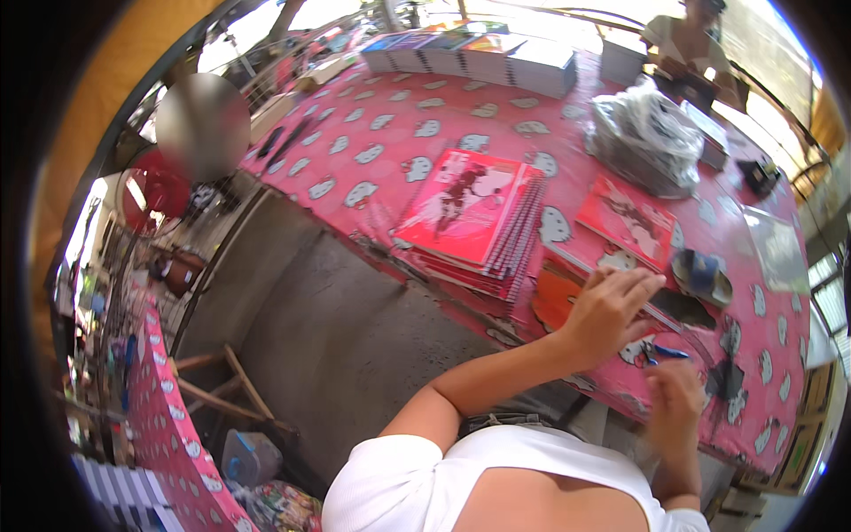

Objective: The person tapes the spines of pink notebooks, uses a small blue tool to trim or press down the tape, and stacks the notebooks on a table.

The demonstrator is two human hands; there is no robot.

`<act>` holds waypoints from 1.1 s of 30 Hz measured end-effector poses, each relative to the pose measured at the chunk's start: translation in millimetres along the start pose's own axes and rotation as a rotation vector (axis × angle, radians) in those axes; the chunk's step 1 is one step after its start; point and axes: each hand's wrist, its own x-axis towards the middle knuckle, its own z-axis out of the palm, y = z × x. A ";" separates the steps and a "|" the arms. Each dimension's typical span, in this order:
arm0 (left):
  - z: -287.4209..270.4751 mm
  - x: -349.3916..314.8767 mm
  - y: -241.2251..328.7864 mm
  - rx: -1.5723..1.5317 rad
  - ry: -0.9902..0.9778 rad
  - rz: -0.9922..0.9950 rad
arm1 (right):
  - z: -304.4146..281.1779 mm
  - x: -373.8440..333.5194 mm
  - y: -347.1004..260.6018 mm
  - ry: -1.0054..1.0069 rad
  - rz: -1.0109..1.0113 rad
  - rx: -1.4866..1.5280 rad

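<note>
Standing in a pile, several spiral notebooks (pixel 470 217) are already showing coils and looking complete, while a red booklet (pixel 625 222) is lying apart, its binding unclear. The left hand (pixel 612 310) is hovering nearby, grip released; the right hand (pixel 676 390) is blurring beside a blue tool (pixel 667 353), its grip impossible to tell. The pile is crowding the near edge of the tabletop (pixel 399 133); open room is spreading behind.

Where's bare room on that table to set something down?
Mostly the pink tablecloth between the red notebook stack and far book piles; a smaller patch at right, nearer than the pale sheet. It's crowded around the left hand, loose red notebook and plastic bag.
</note>
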 end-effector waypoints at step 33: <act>-26.5 11.0 -11.7 0.331 0.004 -0.026 | -21.4 94.1 126.1 0.005 0.029 0.447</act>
